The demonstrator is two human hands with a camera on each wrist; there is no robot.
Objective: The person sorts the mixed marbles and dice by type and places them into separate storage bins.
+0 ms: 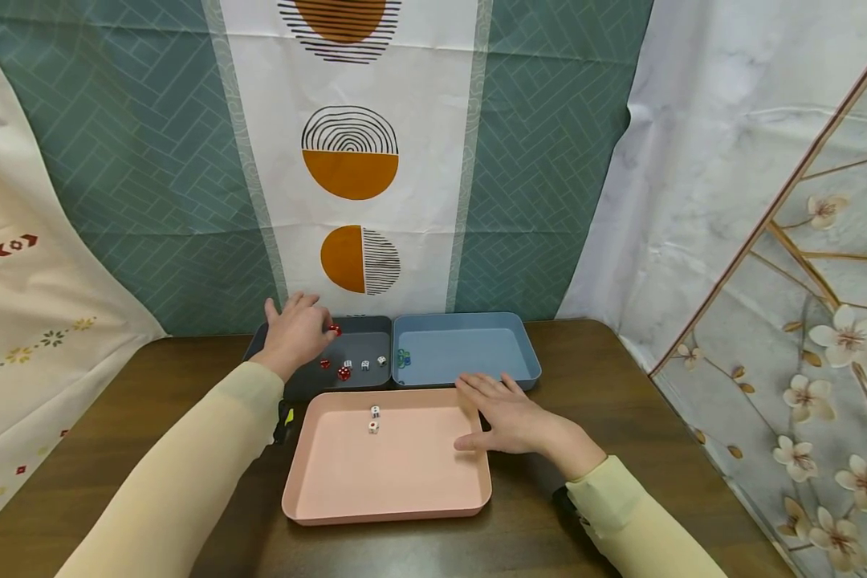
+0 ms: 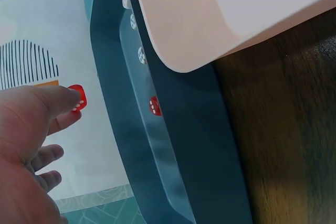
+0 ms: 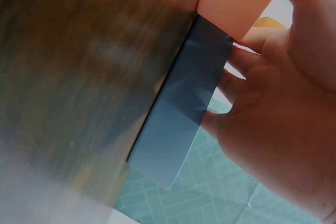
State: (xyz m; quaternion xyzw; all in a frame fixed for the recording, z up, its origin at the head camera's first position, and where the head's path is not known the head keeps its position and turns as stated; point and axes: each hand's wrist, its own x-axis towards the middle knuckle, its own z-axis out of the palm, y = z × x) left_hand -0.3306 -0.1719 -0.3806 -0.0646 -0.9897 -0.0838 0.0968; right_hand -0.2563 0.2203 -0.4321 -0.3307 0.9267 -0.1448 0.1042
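Note:
My left hand (image 1: pixel 296 333) pinches a red die (image 2: pixel 79 98) with white pips between thumb and forefinger, above the dark grey tray (image 1: pixel 372 331). In that tray lie another red die (image 1: pixel 343 373), a smaller red die (image 1: pixel 325 364) and several white dice (image 1: pixel 364 365). My right hand (image 1: pixel 511 419) is spread palm down over the right rim of the pink tray (image 1: pixel 386 482), its fingertips reaching the front edge of the blue tray (image 1: pixel 470 349). Two white dice (image 1: pixel 374 420) sit in the pink tray toward the back.
Small blue-green translucent dice (image 1: pixel 403 358) lie at the left end of the blue tray. The dark and blue trays stand side by side behind the pink one on a brown wooden table (image 1: pixel 571 353). Patterned cloth (image 1: pixel 535 160) hangs behind and at both sides.

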